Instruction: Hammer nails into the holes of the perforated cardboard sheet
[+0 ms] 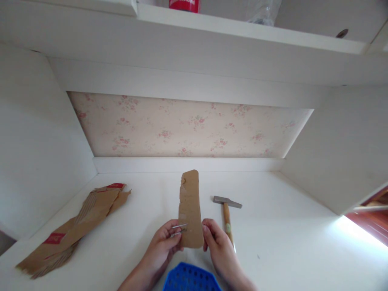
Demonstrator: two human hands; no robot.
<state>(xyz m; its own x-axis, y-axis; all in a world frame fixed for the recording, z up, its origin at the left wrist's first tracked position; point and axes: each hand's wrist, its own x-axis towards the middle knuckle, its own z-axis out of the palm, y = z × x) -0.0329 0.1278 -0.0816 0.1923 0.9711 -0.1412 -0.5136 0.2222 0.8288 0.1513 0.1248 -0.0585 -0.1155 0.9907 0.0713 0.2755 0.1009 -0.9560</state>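
Observation:
An upright strip of brown cardboard [190,206], with rounded corners and a torn left edge, stands between my two hands. My left hand [165,242] is closed at its lower left edge. Two thin metal nails [179,226] show at the left fingertips and lie across the cardboard's face; whether they pierce it I cannot tell. Thumb and fingers of my right hand [216,241] pinch the strip's lower right edge. Just beyond the right hand, a hammer [227,214] with a wooden handle and grey metal head lies on the white surface.
A blue perforated basket [191,279] sits at the bottom, below my hands. Torn cardboard [75,226] with red labels lies on the left of the white worktop [287,238]. Overhead runs a white shelf [212,52] holding a red container [184,5] and a clear plastic bag [265,12].

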